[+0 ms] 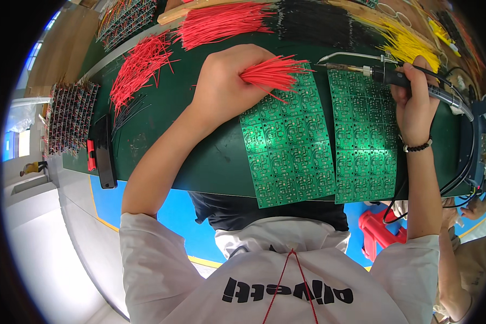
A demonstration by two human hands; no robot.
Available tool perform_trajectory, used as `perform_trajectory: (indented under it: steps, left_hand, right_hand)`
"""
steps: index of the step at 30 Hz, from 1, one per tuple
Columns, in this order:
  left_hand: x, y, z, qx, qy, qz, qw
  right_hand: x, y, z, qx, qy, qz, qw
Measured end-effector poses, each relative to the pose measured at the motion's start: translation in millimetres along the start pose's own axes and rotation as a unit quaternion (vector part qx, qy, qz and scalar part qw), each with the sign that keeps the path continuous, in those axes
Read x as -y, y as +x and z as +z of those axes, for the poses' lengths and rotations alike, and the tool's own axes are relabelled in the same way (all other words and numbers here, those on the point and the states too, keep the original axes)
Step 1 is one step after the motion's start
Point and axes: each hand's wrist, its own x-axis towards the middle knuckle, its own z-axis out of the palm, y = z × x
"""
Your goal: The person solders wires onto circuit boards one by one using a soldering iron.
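Observation:
A bundle of short red wires (278, 73) sticks out of my left hand (225, 75), whose fingers are wrapped round it. The wire ends fan out to the right, over the top of a green circuit board panel (286, 140). In my right hand (417, 100) is a soldering iron (391, 77) with a black handle, its tip pointing left toward the red wires but apart from them. A thin metal tube (356, 54) runs just above the iron's tip. Beneath the iron lies a second green circuit board panel (364, 135), beside the first.
Piles of red wires (221, 24), black wires (314, 24) and yellow wires (410, 42) line the table's far side. More red wires (140, 67) lie at left, near a black phone (106, 154) and stacked wired boards (70, 113). Cables (467, 173) hang at right; a red stool (380, 232) stands below.

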Motion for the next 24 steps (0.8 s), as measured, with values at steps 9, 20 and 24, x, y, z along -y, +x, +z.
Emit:
perform_trajectory:
  steps: [9,20,24]
  left_hand:
    - [-5.4,1.4,-0.5,-0.001,0.001,-0.002,1.0]
    - [-3.9,2.0,-0.3,0.001,-0.001,0.003,1.0]
    - [-4.0,1.7,-0.5,0.001,-0.001,0.003,1.0]
  right_hand:
    - [0.2,-4.0,3.9,-0.006,-0.025,0.015,1.0]
    - [-0.1,-4.0,2.2,0.031,-0.023,0.003,0.999]
    - [0.8,-4.5,5.0,0.002,-0.044,0.016,0.999]
